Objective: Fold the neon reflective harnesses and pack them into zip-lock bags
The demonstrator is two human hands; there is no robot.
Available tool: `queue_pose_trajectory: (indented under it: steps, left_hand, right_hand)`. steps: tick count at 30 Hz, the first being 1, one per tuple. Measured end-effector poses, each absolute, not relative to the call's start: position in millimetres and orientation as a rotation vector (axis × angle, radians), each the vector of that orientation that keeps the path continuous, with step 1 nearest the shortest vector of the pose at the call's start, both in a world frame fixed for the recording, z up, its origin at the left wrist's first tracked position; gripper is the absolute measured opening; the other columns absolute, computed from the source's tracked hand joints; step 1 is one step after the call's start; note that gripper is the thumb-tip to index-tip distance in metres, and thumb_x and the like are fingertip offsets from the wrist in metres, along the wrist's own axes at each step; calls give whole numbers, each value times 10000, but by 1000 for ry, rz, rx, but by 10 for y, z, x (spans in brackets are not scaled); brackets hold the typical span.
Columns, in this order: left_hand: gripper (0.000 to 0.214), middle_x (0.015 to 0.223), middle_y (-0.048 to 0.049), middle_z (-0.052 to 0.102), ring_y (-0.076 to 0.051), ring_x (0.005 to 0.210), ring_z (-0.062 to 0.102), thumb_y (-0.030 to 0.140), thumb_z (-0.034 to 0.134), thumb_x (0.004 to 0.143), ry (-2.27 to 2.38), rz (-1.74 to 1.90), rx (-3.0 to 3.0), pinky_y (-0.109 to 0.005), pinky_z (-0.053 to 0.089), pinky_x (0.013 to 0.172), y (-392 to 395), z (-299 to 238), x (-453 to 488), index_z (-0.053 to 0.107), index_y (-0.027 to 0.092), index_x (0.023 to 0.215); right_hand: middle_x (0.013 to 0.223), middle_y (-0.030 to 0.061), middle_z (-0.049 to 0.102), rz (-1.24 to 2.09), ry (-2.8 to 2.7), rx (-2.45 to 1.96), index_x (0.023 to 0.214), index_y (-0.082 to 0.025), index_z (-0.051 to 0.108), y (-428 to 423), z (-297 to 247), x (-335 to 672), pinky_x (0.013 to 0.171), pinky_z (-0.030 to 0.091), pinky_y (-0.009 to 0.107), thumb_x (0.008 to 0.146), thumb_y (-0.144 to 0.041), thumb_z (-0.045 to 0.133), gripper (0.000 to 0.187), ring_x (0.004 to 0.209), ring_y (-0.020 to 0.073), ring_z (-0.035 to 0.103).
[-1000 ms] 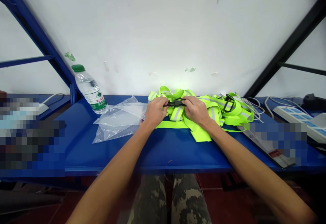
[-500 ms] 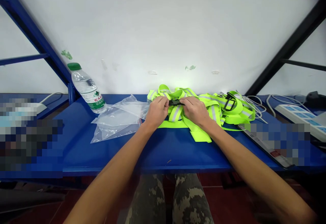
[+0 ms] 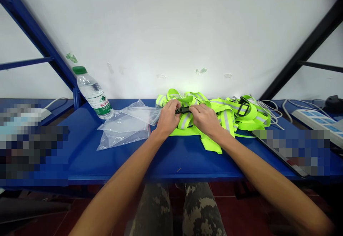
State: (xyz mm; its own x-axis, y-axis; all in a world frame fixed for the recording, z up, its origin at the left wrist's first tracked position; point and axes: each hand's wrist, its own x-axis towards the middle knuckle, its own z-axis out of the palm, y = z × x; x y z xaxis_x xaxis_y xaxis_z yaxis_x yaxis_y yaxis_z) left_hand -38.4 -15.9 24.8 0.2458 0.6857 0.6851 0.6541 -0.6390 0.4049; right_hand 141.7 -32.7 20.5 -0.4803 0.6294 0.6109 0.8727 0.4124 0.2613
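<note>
A heap of neon-yellow reflective straps (image 3: 226, 118) with grey stripes lies on the blue table (image 3: 177, 157). At its front left, a black plastic buckle (image 3: 183, 110) sits between my two hands. My left hand (image 3: 169, 116) is closed on the buckle's left end, its fingertips partly hidden. The right end is pinched by my right hand (image 3: 205, 119), fingers bent over it. Another black buckle (image 3: 243, 107) shows on the straps to the right. One strap end hangs toward me below my right wrist. Clear plastic bags (image 3: 125, 128) lie left of my left hand.
A water bottle (image 3: 93, 94) with a green cap stands at the back left. White cables (image 3: 273, 111) and a power strip (image 3: 316, 125) are at the right. Blue and black frame posts rise at both sides, with a white wall behind. Blurred patches hide items at both ends.
My left hand has turned slightly around the buckle's left end, while the right keeps its grip. The strap end in front has shifted a little toward me. The view has moved slightly.
</note>
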Motion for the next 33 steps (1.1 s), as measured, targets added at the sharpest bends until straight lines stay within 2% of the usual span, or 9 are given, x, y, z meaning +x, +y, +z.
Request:
queue_pose_trajectory:
  steps: [3,10,14,16,20,24,26,29,33]
  left_hand:
    - [309,981,-42,572,-173,877,582,-16,513,715,1295,1398,2433,-294,495,806,-181,252,-372,478,218,914]
    - [263,979,-54,598,-195,908,595,29,565,765,1274,1380,2470,-324,508,832,-182,263,-353,520,203,957]
    - [395,1114,-75,628,-248,1067,589,171,714,751,1172,1162,2588,-397,482,951,-130,316,-460,559,205,1113]
    - [425,1208,-86,621,-253,1150,570,149,694,756,1116,1080,2583,-406,453,1007,-97,374,-549,574,205,1161]
    - [321,1135,-75,672,-202,986,625,144,607,807,1154,1087,2363,-334,495,869,-42,600,-724,625,185,1126]
    - [292,1040,-70,680,-141,729,580,247,644,804,1355,1067,2226,-298,470,731,11,876,-900,665,177,1087]
    - [299,1026,-75,670,-124,692,555,297,669,787,1389,1049,2135,-282,455,696,38,979,-987,684,175,1059]
    - [295,969,-74,659,-115,656,530,302,667,755,1386,1025,1881,-266,446,634,63,1098,-1083,694,171,1019]
    - [299,828,-48,629,-143,683,532,190,631,630,1346,1114,1555,-253,459,572,96,1228,-1141,694,166,921]
  right_hand:
    - [980,109,723,-770,-2259,-1266,966,-160,689,-320,191,1403,723,404,348,877,-22,440,298,867,249,592]
    - [926,107,721,-734,-2233,-1245,971,-154,682,-280,184,1386,731,429,340,856,-21,445,294,851,244,604]
    - [1076,118,709,-691,-2138,-1220,1072,-157,658,-261,253,1460,764,464,350,868,-48,444,315,928,251,618]
    - [1183,130,678,-673,-2078,-1244,1155,-149,634,-272,312,1519,770,482,359,856,-35,433,378,980,264,624]
    - [1216,141,657,-555,-2011,-1344,1202,-156,620,-286,460,1701,777,510,388,810,-15,429,459,1021,292,635]
    - [1083,121,698,-152,-1809,-1364,1071,-172,666,-229,681,1973,867,529,449,731,-28,507,403,978,296,667]
    - [936,89,706,240,-1595,-1344,1022,-184,661,-194,834,2101,781,567,433,731,-54,538,342,814,249,688]
    - [679,7,615,747,-1278,-1238,977,-197,648,-166,1077,2255,639,590,374,756,-105,587,247,599,164,621]
    - [615,-31,563,914,-1188,-1211,918,-186,685,-191,1320,2456,486,522,231,644,-47,695,307,511,86,506]
